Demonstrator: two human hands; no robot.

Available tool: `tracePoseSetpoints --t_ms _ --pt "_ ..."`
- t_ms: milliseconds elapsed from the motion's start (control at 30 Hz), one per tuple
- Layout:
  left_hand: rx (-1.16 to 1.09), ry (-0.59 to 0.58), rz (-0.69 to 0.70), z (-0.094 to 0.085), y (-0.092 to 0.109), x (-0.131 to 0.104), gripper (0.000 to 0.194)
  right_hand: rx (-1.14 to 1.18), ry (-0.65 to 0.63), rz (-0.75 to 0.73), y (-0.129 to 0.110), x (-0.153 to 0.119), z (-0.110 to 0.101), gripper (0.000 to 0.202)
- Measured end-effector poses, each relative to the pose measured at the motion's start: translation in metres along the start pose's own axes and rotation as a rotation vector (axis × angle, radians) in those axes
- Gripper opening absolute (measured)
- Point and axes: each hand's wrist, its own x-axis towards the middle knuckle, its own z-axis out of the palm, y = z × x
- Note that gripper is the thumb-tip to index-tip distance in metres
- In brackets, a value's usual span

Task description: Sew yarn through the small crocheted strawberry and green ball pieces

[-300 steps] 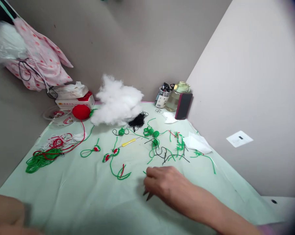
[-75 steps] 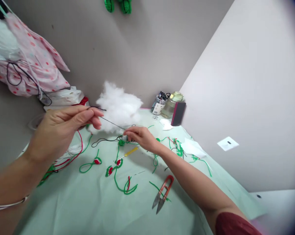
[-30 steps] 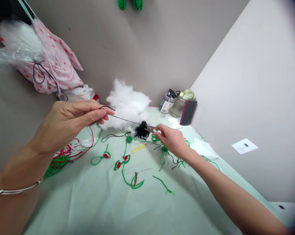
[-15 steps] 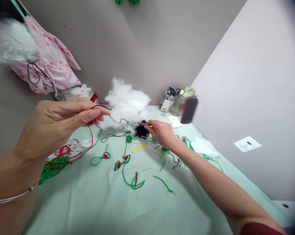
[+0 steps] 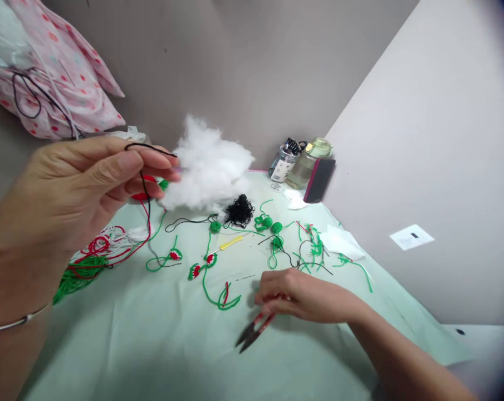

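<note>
My left hand (image 5: 105, 172) is raised at the left, thumb and fingers pinching a black yarn (image 5: 147, 195) whose end hangs down. Low over the pale green cloth, my right hand (image 5: 285, 295) holds small thread snips (image 5: 252, 334), blades pointing down and left. A tangled black yarn ball (image 5: 240, 211) lies beside white stuffing (image 5: 212, 167). In front of it are a yellow-handled crochet hook (image 5: 231, 242) and small red and green crocheted pieces (image 5: 194, 271). A thin needle (image 5: 245, 277) rests left of my right hand.
Red, white and green yarn (image 5: 84, 273) is heaped at the left. Green scraps (image 5: 314, 245) lie to the right. Behind stand a jar of pens (image 5: 282, 164), a bottle (image 5: 304, 170) and a phone (image 5: 319, 181). A pink spotted cloth (image 5: 68, 72) hangs at upper left.
My right hand has moved from the black yarn ball toward the front with the snips, whose blades now show apart. The yarn in my left hand now hangs with its end loose.
</note>
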Motion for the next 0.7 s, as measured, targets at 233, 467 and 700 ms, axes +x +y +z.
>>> tracePoseSetpoints --t_ms 233,467,700 --pt "-0.273 -0.472 -0.239 0.024 -0.035 -0.01 0.017 -0.801 0.182 0.049 -0.001 0.04 0.034 0.021" --pt "-0.26 -0.579 -0.405 0.045 -0.059 -0.016 0.024 -0.893 0.251 -0.027 0.002 0.058 0.045 0.018" --pt "-0.355 -0.635 -0.464 0.059 -0.069 -0.022 0.033 -0.141 0.633 0.013 -0.003 0.037 0.013 0.015"
